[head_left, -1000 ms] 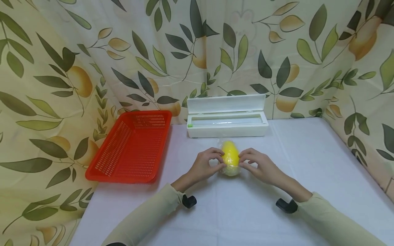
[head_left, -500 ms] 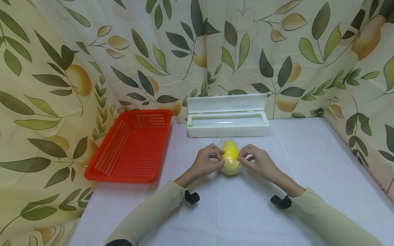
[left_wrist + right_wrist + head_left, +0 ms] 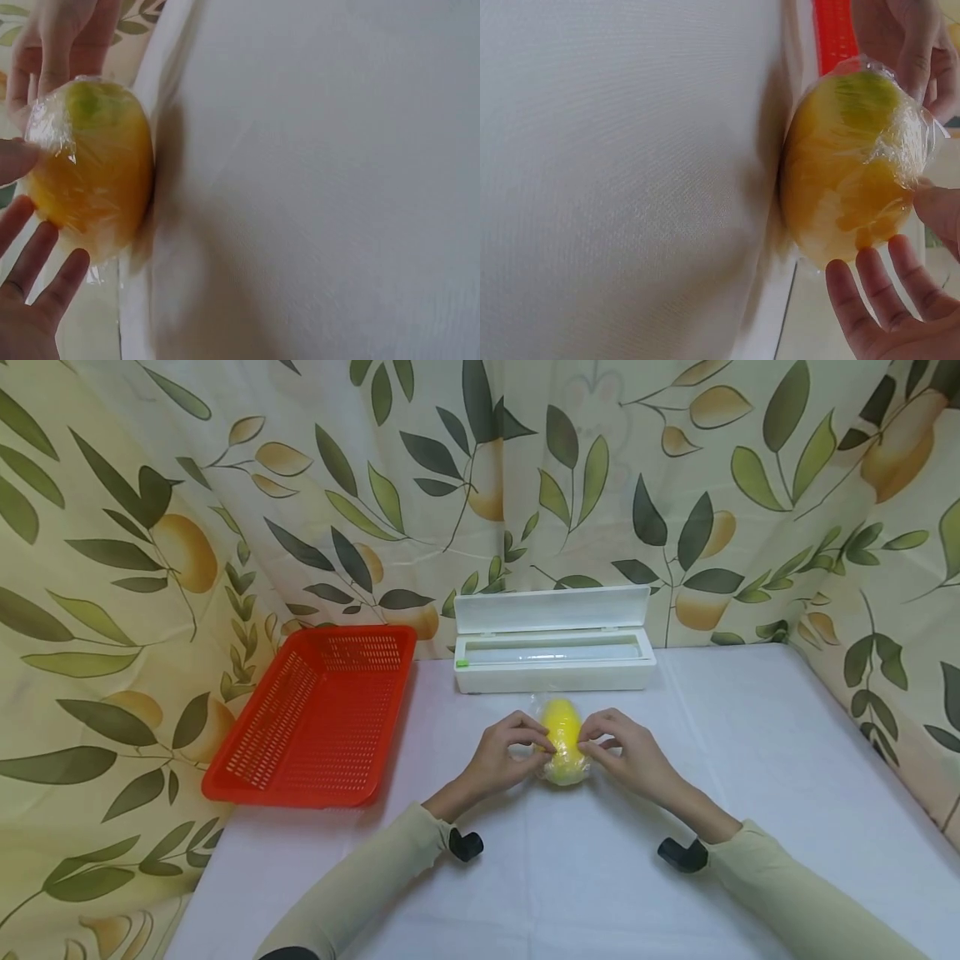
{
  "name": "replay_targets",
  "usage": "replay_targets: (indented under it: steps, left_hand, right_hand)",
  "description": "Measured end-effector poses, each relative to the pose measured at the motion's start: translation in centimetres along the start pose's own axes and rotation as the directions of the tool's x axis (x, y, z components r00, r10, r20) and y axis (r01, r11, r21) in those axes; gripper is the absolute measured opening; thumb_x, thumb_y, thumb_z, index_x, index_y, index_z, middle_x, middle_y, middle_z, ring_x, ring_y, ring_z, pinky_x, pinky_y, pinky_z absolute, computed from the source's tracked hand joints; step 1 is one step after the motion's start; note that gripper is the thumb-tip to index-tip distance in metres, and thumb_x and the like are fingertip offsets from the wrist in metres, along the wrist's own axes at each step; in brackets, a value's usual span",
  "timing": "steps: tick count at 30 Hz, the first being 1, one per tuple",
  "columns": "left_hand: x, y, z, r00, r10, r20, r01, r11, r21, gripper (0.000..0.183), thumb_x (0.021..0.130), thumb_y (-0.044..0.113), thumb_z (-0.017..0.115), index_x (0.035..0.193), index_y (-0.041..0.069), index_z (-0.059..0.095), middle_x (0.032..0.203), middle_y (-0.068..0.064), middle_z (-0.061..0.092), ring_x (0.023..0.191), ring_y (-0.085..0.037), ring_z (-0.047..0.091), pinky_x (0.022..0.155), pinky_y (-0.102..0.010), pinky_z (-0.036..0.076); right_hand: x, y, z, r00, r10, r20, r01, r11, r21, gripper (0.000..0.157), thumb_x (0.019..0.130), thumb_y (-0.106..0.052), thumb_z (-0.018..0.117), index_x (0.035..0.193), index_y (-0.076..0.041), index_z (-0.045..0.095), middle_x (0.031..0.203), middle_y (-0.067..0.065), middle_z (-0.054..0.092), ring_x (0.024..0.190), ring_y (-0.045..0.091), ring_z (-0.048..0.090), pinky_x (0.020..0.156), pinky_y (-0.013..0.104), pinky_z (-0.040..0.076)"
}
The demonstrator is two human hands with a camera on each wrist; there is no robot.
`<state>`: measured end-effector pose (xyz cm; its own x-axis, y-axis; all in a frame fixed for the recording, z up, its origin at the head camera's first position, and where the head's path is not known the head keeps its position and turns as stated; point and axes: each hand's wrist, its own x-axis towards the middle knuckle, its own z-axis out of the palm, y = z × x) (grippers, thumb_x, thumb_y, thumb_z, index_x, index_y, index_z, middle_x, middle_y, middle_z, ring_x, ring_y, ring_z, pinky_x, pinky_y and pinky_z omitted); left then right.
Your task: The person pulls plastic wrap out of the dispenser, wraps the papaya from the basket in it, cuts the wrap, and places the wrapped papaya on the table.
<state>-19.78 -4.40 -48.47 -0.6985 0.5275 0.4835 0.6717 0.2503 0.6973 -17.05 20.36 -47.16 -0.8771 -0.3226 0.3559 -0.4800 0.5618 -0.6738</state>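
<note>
A yellow mango-like fruit (image 3: 562,727), wrapped in clear plastic film (image 3: 567,770), rests on the white-covered table between the two hands. Its end shows green in both wrist views, and the film is wrinkled and shiny. The left hand (image 3: 504,752) pinches the film with thumb and forefinger at the fruit's left side. From the right, the right hand (image 3: 628,747) pinches film at the fruit's edge with thumb and forefinger. In the right wrist view, the right hand's other fingers (image 3: 877,285) extend beside the wrapped fruit (image 3: 840,172).
An open white cling film box (image 3: 555,677) stands behind the fruit, its lid raised, a roll inside and a green slider at left. To the left lies a red perforated plastic basket (image 3: 352,752). A leaf-patterned curtain (image 3: 420,468) hangs around the white-covered table (image 3: 600,893).
The right hand has moved slightly left and its thumb and forefinger have come together at the film. The left fingertips have shifted right over the fruit's edge.
</note>
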Motion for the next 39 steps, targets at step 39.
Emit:
replay_targets:
  steps: [39]
  left_hand:
    - [0.8, -1.2, -0.5, 0.974, -0.199, 0.109, 0.22, 0.945, -0.24, 0.047, 0.084, 0.005, 0.082, 0.129, 0.005, 0.07, 0.144, -0.009, 0.057, 0.135, -0.023, 0.052, 0.098, -0.043, 0.055]
  right_hand:
    - [0.5, 1.5, -1.0, 0.989, 0.057, 0.137, -0.079, 0.983, 0.166, 0.014, 0.093, -0.017, 0.077, 0.107, -0.015, 0.074, 0.141, 0.017, 0.059, 0.131, 0.042, 0.053, 0.091, 0.054, 0.056]
